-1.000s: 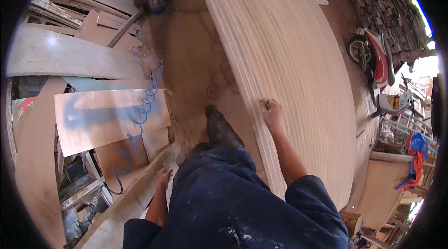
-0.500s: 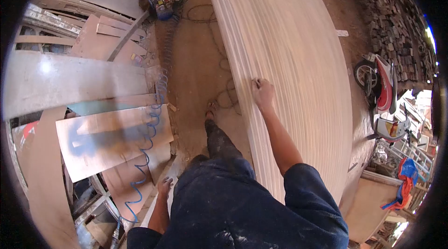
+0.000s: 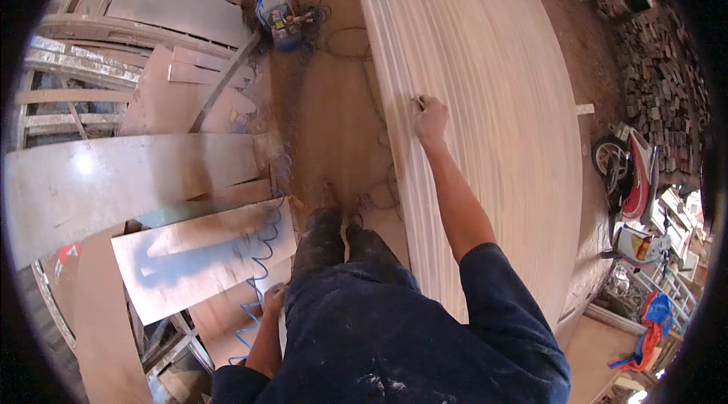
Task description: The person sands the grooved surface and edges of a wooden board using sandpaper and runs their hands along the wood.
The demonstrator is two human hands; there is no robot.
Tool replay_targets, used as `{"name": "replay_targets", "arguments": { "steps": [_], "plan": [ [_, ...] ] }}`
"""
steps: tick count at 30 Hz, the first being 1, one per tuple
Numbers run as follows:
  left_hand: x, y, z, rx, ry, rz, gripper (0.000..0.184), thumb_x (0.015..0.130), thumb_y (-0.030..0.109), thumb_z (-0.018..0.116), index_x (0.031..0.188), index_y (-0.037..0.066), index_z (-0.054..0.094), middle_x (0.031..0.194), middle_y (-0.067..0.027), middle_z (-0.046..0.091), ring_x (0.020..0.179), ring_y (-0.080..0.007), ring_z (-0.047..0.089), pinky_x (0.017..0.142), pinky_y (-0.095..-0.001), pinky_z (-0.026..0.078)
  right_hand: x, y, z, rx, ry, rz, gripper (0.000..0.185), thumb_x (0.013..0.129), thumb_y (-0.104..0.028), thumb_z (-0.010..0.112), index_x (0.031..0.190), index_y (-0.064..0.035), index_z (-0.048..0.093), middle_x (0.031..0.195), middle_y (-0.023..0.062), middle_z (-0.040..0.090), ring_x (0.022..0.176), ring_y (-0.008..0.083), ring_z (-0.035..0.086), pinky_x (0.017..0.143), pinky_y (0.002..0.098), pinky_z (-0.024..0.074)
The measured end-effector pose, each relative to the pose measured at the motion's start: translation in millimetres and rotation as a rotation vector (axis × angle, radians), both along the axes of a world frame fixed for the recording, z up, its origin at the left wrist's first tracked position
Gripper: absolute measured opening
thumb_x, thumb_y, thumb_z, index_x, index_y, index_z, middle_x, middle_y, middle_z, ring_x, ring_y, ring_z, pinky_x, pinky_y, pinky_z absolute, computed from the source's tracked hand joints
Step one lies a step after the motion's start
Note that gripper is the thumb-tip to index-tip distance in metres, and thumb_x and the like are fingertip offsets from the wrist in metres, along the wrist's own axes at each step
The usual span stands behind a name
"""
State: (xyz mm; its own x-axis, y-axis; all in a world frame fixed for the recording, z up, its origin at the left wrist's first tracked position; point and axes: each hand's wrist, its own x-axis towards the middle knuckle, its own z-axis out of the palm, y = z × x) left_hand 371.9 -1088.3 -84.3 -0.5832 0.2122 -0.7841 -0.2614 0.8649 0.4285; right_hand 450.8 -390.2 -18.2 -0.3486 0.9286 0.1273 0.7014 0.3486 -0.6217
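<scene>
A long pale board with wavy grain stripes (image 3: 493, 101) stretches away on my right, its near long edge beside my legs. My right hand (image 3: 431, 117) is over the board close to that edge, fingers curled into a pinch. A small dark spot shows at the fingertips, too small to name. My left hand (image 3: 274, 296) hangs low beside my left thigh; its fingers are partly hidden and blend with what is around them. Near it lies a light panel with a blue sprayed patch (image 3: 205, 256).
A blue coiled hose (image 3: 262, 252) crosses the panel on the left. Ahead stands a blue compressor-like machine (image 3: 279, 14) beside loose cables. Leaning sheets (image 3: 136, 184) line the left side. A red and white motorbike (image 3: 637, 176) and stacked wood blocks (image 3: 660, 70) are at right.
My view has shifted as I step forward along the board, and its far end now shows. My right hand has advanced along the edge, still closed. My left hand is now closer to my thigh.
</scene>
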Motion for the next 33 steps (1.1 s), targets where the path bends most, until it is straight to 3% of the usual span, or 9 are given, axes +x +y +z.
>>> {"name": "replay_targets", "arguments": {
  "steps": [2, 5, 10, 13, 19, 23, 26, 31, 33],
  "plan": [
    [-15.4, 23.9, 22.1, 0.01, 0.017, -0.066, 0.05, 0.087, 0.033, 0.073, 0.119, -0.005, 0.069, 0.112, -0.0196, 0.072, 0.103, -0.0276, 0.069, 0.093, -0.0344, 0.052, -24.0, 23.3, 0.3, 0.06, 0.018, 0.003, 0.023, 0.087, -0.02, 0.067, 0.097, -0.0011, 0.076, 0.09, 0.0251, 0.07, 0.086, 0.0419, 0.069, 0.078, 0.047, 0.0535],
    [-37.6, 14.8, -19.6, 0.03, -0.051, 0.092, 0.052, 0.086, 0.033, 0.074, 0.12, -0.005, 0.068, 0.11, -0.0207, 0.072, 0.101, -0.026, 0.069, 0.092, -0.034, 0.052, -64.5, 62.2, -5.4, 0.025, 0.112, -0.009, 0.023, 0.086, -0.018, 0.068, 0.1, -0.0018, 0.076, 0.091, 0.0241, 0.072, 0.088, 0.0411, 0.07, 0.081, 0.0458, 0.0544],
    [-107.6, 107.5, -2.6, -0.12, -0.06, 0.046, 0.052, 0.084, 0.025, 0.076, 0.124, -0.007, 0.065, 0.104, -0.0191, 0.073, 0.091, -0.0227, 0.069, 0.077, -0.0321, 0.053, -142.7, 147.4, -17.7, 0.04, -0.006, -0.055, 0.024, 0.082, -0.02, 0.071, 0.101, -0.0059, 0.077, 0.091, 0.0228, 0.072, 0.088, 0.0389, 0.071, 0.081, 0.0454, 0.0549],
    [-152.0, 125.5, -32.0, 0.069, -0.123, 0.211, 0.052, 0.084, 0.025, 0.075, 0.124, -0.006, 0.065, 0.102, -0.0171, 0.073, 0.087, -0.0195, 0.07, 0.072, -0.0314, 0.053, -196.9, 197.3, 3.4, -0.044, -0.051, -0.042, 0.024, 0.082, -0.022, 0.07, 0.098, -0.0063, 0.077, 0.089, 0.023, 0.071, 0.086, 0.0385, 0.071, 0.079, 0.0449, 0.0545],
    [-252.1, 221.8, 14.3, -0.075, -0.21, 0.378, 0.052, 0.085, 0.022, 0.075, 0.127, -0.006, 0.063, 0.098, -0.0128, 0.072, 0.077, -0.0181, 0.069, 0.063, -0.0292, 0.051, -303.9, 317.7, -13.7, 0.027, 0.013, 0.018, 0.025, 0.083, -0.024, 0.068, 0.094, -0.0041, 0.076, 0.084, 0.0243, 0.07, 0.084, 0.0392, 0.071, 0.076, 0.0433, 0.0532],
    [-294.8, 235.2, 17.5, -0.037, -0.152, 0.378, 0.051, 0.085, 0.021, 0.075, 0.128, -0.004, 0.063, 0.097, -0.0129, 0.071, 0.079, -0.0196, 0.069, 0.062, -0.0298, 0.049, -357.9, 372.4, -19.6, 0.04, -0.075, -0.016, 0.024, 0.082, -0.023, 0.068, 0.092, -0.0029, 0.075, 0.083, 0.0249, 0.069, 0.082, 0.0403, 0.07, 0.075, 0.0442, 0.0524],
    [-310.4, 244.2, 23.1, -0.064, -0.15, 0.374, 0.05, 0.087, 0.021, 0.074, 0.129, -0.003, 0.063, 0.099, -0.013, 0.07, 0.081, -0.019, 0.068, 0.063, -0.0298, 0.049, -380.9, 383.2, -7.5, 0.033, 0.103, -0.022, 0.024, 0.082, -0.023, 0.068, 0.092, -0.0014, 0.073, 0.084, 0.0255, 0.069, 0.082, 0.0407, 0.07, 0.074, 0.0449, 0.0516],
    [-318.2, 261.3, 32.6, -0.08, -0.146, 0.329, 0.051, 0.087, 0.022, 0.074, 0.13, -0.003, 0.062, 0.1, -0.0129, 0.07, 0.081, -0.0181, 0.068, 0.063, -0.029, 0.048, -380.2, 385.9, 1.5, -0.024, -0.056, 0.009, 0.025, 0.083, -0.024, 0.069, 0.092, -0.0013, 0.074, 0.088, 0.0241, 0.07, 0.087, 0.0388, 0.07, 0.075, 0.0445, 0.052],
    [-315.3, 258.8, 31.6, -0.05, -0.158, 0.34, 0.055, 0.087, 0.024, 0.072, 0.134, -0.001, 0.058, 0.11, -0.0125, 0.071, 0.089, -0.0215, 0.07, 0.073, -0.0324, 0.051, -364.3, 380.4, -14.3, 0.026, -0.053, 0.035, 0.024, 0.084, -0.024, 0.069, 0.091, -0.0019, 0.074, 0.088, 0.0239, 0.07, 0.087, 0.0395, 0.07, 0.075, 0.0449, 0.052]
  ]
}}
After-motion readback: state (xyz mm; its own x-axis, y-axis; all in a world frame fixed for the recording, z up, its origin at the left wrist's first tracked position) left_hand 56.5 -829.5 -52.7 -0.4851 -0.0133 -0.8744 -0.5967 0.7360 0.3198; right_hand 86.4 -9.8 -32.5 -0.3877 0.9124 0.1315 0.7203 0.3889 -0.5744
